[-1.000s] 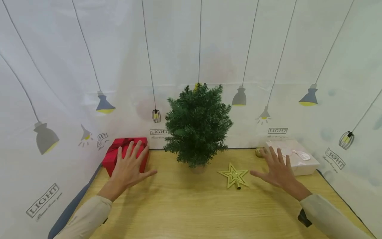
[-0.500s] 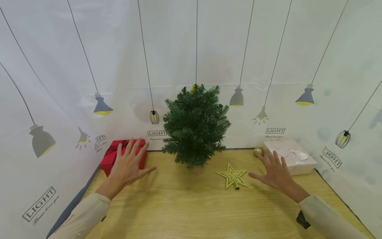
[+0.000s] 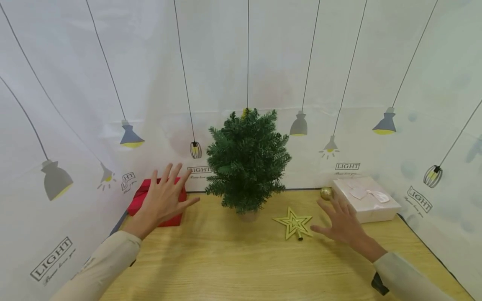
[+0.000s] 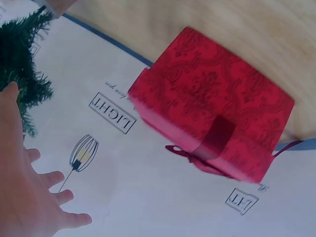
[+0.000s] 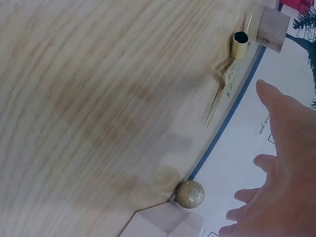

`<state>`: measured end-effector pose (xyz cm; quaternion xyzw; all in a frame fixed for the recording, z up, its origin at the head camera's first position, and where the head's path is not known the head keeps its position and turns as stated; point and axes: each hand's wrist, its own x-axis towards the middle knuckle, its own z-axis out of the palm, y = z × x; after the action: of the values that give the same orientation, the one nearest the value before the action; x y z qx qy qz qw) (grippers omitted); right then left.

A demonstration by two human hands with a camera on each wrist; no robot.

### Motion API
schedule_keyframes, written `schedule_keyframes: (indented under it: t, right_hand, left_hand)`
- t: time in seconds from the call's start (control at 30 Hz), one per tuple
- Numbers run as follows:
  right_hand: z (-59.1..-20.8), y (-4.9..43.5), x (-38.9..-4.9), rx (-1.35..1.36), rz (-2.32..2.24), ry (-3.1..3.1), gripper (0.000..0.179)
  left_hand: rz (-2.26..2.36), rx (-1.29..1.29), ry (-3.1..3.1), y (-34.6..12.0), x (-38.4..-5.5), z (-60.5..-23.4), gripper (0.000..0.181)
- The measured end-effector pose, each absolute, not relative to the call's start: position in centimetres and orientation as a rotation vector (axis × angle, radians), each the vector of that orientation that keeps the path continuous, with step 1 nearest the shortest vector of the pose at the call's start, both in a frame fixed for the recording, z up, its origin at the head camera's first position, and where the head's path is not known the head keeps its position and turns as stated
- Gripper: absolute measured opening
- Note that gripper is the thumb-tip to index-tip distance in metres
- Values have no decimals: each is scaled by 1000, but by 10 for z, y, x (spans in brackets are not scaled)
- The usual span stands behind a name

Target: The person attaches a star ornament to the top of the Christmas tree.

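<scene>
In the head view my left hand (image 3: pixel 162 202), fingers spread, hovers in front of a red gift box (image 3: pixel 172 220) and hides part of it. The left wrist view shows a gap between that hand and the red box with its dark ribbon (image 4: pixel 218 136). My right hand (image 3: pixel 344 225) is held above the table with loosely bent fingers and nothing in them. Near its thumb lies a gold star tree topper (image 3: pixel 293 223). Just beyond its fingers sits a glittery gold ball (image 5: pixel 190 194), beside a pale pink gift box (image 3: pixel 376 211) with a ribbon bow.
A small green artificial Christmas tree (image 3: pixel 248 163) stands upright at the table's back middle, on a wooden base (image 5: pixel 273 28). Behind the wooden table (image 3: pixel 233 267) hangs a white curtain (image 3: pixel 222 54) printed with lamps. Something yellow (image 3: pixel 246 112) shows at the treetop.
My left hand has risen slightly against the red box, uncovering its lower front. The right hand has drawn back a little towards the star, its fingers more bent. The view has shifted slightly.
</scene>
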<state>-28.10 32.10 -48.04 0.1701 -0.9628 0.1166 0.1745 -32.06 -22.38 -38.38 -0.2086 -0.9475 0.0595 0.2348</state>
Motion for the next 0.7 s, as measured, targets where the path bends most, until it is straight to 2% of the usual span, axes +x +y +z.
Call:
schedule_keyframes:
  t: [0.7]
  right_hand:
    - [-499, 304, -279, 610, 479, -2720, 79]
  left_hand:
    - [53, -629, -2479, -202, -328, -321, 80]
